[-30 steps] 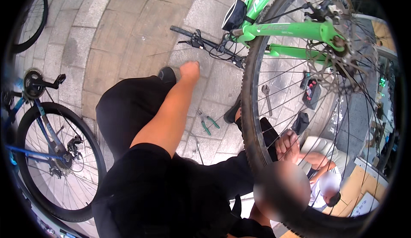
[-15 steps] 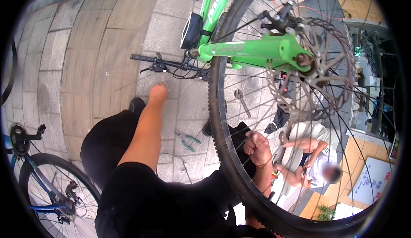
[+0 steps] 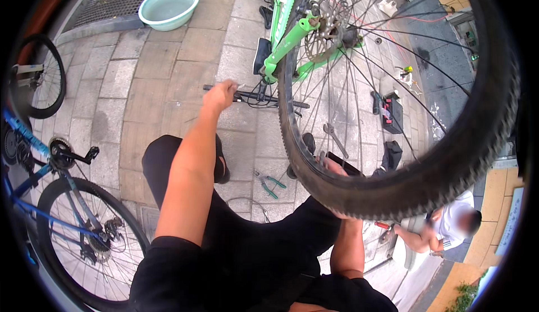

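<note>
A green bicycle frame [image 3: 292, 42] stands upside down in front of me, its large knobby wheel [image 3: 387, 197] filling the right side. My left hand [image 3: 222, 95] is over the black handlebar [image 3: 258, 96] close to the ground, its fingers closed around the bar near the left grip. Behind the near part of the tyre is my right hand [image 3: 337, 168], partly covered and blurred. A dark flat shape shows beside its fingers; I cannot make out whether the hand holds it. A metal brake disc [image 3: 327, 28] sits at the hub by the fork.
Green-handled pliers [image 3: 270, 186] and a wrench [image 3: 336, 140] lie on the paving. An open toolbox [image 3: 393, 114] stands beyond the wheel. A person in white [image 3: 456, 219] sits at right. A blue bicycle [image 3: 73, 200] is at left, a pale green basin [image 3: 168, 10] farther off.
My left hand has moved from beside the handlebar onto it. My right hand has gone forward behind the tyre. The view has shifted, showing more of the blue bicycle and the basin.
</note>
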Available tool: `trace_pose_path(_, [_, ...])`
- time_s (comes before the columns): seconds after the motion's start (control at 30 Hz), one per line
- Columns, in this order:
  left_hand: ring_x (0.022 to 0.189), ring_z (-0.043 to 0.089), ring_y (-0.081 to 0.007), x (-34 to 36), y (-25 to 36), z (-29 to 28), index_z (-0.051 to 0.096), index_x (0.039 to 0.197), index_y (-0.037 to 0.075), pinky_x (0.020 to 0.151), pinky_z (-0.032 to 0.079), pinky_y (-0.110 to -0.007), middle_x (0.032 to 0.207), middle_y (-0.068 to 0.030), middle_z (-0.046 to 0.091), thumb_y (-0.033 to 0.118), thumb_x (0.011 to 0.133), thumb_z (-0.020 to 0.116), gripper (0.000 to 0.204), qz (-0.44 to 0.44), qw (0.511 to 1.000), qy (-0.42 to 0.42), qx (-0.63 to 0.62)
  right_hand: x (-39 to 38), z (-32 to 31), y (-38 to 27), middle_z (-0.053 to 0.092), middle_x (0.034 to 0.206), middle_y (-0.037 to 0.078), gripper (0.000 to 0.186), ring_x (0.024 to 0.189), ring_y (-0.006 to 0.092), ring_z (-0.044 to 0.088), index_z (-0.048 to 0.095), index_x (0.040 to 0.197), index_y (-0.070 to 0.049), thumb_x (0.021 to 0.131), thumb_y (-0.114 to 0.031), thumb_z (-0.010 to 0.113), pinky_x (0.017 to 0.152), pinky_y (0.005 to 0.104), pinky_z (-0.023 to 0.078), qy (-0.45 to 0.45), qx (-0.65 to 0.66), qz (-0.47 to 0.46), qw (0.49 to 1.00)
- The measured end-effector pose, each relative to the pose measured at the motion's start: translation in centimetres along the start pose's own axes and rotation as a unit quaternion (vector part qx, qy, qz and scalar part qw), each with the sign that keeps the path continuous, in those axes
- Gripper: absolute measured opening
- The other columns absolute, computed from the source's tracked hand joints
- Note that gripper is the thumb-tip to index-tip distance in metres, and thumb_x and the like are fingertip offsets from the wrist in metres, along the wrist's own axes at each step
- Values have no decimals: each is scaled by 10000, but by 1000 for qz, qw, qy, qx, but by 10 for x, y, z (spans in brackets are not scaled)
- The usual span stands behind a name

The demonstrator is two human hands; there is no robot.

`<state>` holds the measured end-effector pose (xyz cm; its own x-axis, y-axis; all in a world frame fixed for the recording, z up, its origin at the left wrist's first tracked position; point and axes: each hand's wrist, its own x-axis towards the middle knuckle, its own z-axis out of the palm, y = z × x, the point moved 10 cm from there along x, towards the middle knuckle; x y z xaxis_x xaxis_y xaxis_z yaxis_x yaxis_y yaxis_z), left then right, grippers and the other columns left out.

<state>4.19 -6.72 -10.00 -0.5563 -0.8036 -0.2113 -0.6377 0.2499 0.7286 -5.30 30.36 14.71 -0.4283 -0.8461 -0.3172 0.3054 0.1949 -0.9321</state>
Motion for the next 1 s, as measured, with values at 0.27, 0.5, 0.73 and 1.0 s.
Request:
trace_pose_path(0.27, [1153,676,-300,-20,141,-85,730,1193,277,1020,358,-657,1160,-65,754,425,1009,625,258,83,992,2,90,-24,20,5,666,1295,95,726,1188,173,593,440,1478,74,881,-70,827,1089,340,433,7,-319,-154,935])
trace_pose_path(0.5, [1143,669,-347,6,143,-50,724,1091,177,978,461,-577,1163,-101,737,308,991,648,182,171,983,34,49,-36,25,-3,690,1250,82,616,1152,162,614,535,1410,66,868,-7,818,1061,327,453,20,-259,-135,956])
trace_pose_path(0.73, [1035,679,-450,37,155,-10,680,1014,-4,893,531,-514,1041,-267,715,236,959,676,245,250,968,9,14,-48,23,-18,672,1293,97,563,1190,182,608,608,1345,52,845,-44,849,1055,325,459,40,-225,-161,960])
trace_pose_path(1.0, [1035,666,-471,33,152,-4,639,1040,-1,897,520,-532,1067,-288,697,267,982,671,276,200,979,-30,36,-57,22,-26,651,1362,124,669,1219,197,592,562,1405,80,825,-48,870,1106,350,429,56,-294,-145,943])
